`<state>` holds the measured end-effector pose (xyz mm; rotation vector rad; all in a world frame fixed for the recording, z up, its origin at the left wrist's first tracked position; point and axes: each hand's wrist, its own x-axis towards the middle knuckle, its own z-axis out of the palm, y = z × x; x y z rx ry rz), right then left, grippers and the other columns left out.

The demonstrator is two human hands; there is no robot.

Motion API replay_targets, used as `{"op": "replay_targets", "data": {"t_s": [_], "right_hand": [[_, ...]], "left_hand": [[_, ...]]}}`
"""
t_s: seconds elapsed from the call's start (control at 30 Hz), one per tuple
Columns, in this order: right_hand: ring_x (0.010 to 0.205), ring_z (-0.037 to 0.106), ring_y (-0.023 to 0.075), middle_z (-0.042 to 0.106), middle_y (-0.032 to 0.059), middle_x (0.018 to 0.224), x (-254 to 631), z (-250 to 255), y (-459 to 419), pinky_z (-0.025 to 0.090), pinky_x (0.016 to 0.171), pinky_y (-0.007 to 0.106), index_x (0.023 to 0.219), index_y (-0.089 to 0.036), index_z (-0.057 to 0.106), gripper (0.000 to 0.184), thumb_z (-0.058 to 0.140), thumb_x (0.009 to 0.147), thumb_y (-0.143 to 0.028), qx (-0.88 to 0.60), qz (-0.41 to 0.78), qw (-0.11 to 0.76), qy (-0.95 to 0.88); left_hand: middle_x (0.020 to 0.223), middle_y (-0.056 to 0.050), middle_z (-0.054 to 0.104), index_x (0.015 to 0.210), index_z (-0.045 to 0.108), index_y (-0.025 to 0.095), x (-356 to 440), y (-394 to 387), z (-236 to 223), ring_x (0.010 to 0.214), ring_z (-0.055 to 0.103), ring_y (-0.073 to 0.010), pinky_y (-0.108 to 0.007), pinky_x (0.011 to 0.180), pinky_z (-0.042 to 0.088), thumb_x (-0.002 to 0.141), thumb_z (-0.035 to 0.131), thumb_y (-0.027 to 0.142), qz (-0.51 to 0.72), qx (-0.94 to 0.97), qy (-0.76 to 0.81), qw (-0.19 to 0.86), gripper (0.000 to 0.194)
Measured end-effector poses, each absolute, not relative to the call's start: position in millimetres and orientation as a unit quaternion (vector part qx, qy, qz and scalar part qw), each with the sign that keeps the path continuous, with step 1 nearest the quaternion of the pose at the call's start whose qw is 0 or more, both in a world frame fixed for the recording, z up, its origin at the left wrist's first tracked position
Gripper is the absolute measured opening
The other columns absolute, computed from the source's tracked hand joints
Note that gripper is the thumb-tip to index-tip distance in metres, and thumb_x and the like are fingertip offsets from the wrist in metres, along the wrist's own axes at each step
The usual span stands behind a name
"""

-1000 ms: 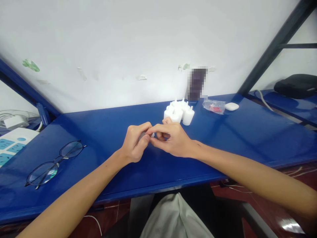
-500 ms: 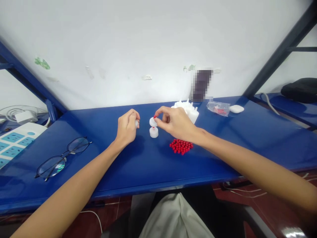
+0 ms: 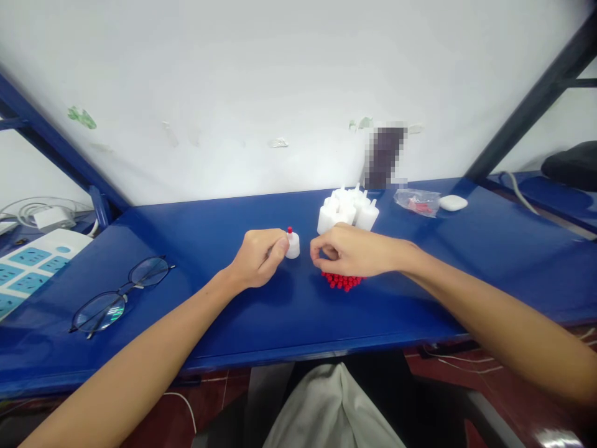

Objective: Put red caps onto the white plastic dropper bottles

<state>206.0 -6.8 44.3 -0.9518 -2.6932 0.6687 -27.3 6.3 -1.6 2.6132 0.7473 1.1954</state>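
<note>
Left hand (image 3: 259, 258) folded, thumb laid along curled fingers; right hand (image 3: 349, 249) bent, fingertips drawn in toward the thumb. From here, can't tell what either pinches, or whether the left touches the capped bottle (image 3: 293, 247) at its fingertips. That bottle: squat, matte white, upright on the blue table (image 3: 214, 233), red tip (image 3: 290, 230) on top. Under the right hand, a heap of small red pieces (image 3: 342, 284), glossy, bunched close. Behind it, white bottles (image 3: 347, 213) clustered, pale nozzles up. Far left, eyeglasses (image 3: 124, 290).
</note>
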Motion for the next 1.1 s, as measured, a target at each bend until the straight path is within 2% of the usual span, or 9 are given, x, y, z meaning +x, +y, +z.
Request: {"op": "replay_targets", "data": {"t_s": [0.13, 0.23, 0.33, 0.47, 0.57, 0.9, 1.1], "right_hand": [[0.049, 0.048, 0.0086, 0.057, -0.0041, 0.057, 217, 49, -3, 0.034, 0.051, 0.023, 0.081, -0.018, 0.066, 0.012, 0.055, 0.083, -0.022, -0.350, 0.202, 0.051, -0.913], [0.064, 0.056, 0.0120, 0.066, 0.0006, 0.074, 222, 50, -1, 0.040, 0.059, 0.024, 0.087, -0.018, 0.068, 0.014, 0.056, 0.081, -0.020, -0.346, 0.168, 0.042, -0.922], [0.077, 0.059, 0.0150, 0.069, 0.0034, 0.089, 224, 52, -1, 0.042, 0.066, 0.025, 0.089, -0.018, 0.068, 0.015, 0.057, 0.080, -0.017, -0.336, 0.153, 0.041, -0.928], [0.069, 0.058, 0.0138, 0.070, 0.0020, 0.086, 222, 53, -2, 0.040, 0.060, 0.026, 0.095, -0.019, 0.065, 0.018, 0.056, 0.080, -0.016, -0.344, 0.170, 0.015, -0.923], [0.071, 0.061, 0.0145, 0.071, 0.0028, 0.089, 222, 50, -1, 0.042, 0.062, 0.026, 0.101, -0.019, 0.066, 0.022, 0.054, 0.083, -0.016, -0.340, 0.177, 0.007, -0.923], [0.079, 0.065, 0.0162, 0.074, 0.0043, 0.093, 221, 48, 2, 0.047, 0.071, 0.029, 0.100, -0.018, 0.071, 0.025, 0.051, 0.086, -0.015, -0.339, 0.187, 0.009, -0.922], [0.071, 0.064, 0.0145, 0.074, 0.0029, 0.086, 221, 50, 0, 0.045, 0.064, 0.027, 0.100, -0.019, 0.071, 0.022, 0.052, 0.087, -0.020, -0.342, 0.200, 0.000, -0.918]], "left_hand": [[0.058, 0.003, 0.042, 0.066, 0.044, 0.017, -25, 4, -2, 0.052, 0.036, -0.0092, -0.025, 0.054, 0.031, 0.097, 0.036, 0.020, 0.369, 0.903, 0.205, 0.076, 0.031], [0.059, 0.003, 0.042, 0.067, 0.043, 0.018, -24, 3, -3, 0.053, 0.035, -0.0094, -0.024, 0.054, 0.031, 0.096, 0.036, 0.018, 0.353, 0.911, 0.200, 0.072, 0.030], [0.060, 0.003, 0.043, 0.067, 0.043, 0.018, -23, 3, -3, 0.054, 0.036, -0.0095, -0.024, 0.055, 0.031, 0.096, 0.037, 0.017, 0.345, 0.915, 0.198, 0.071, 0.029], [0.059, 0.003, 0.043, 0.068, 0.043, 0.018, -22, 4, -3, 0.053, 0.036, -0.0094, -0.024, 0.054, 0.031, 0.096, 0.037, 0.017, 0.339, 0.917, 0.198, 0.067, 0.029], [0.059, 0.004, 0.042, 0.067, 0.043, 0.018, -22, 4, -3, 0.053, 0.036, -0.0091, -0.023, 0.054, 0.031, 0.096, 0.038, 0.016, 0.333, 0.920, 0.199, 0.064, 0.029], [0.059, 0.004, 0.041, 0.067, 0.042, 0.018, -22, 4, -1, 0.052, 0.035, -0.0091, -0.024, 0.054, 0.030, 0.096, 0.037, 0.016, 0.319, 0.924, 0.202, 0.054, 0.029], [0.058, 0.003, 0.042, 0.067, 0.042, 0.018, -23, 5, -2, 0.052, 0.036, -0.0098, -0.025, 0.054, 0.031, 0.096, 0.037, 0.017, 0.310, 0.926, 0.210, 0.053, 0.030]]}}
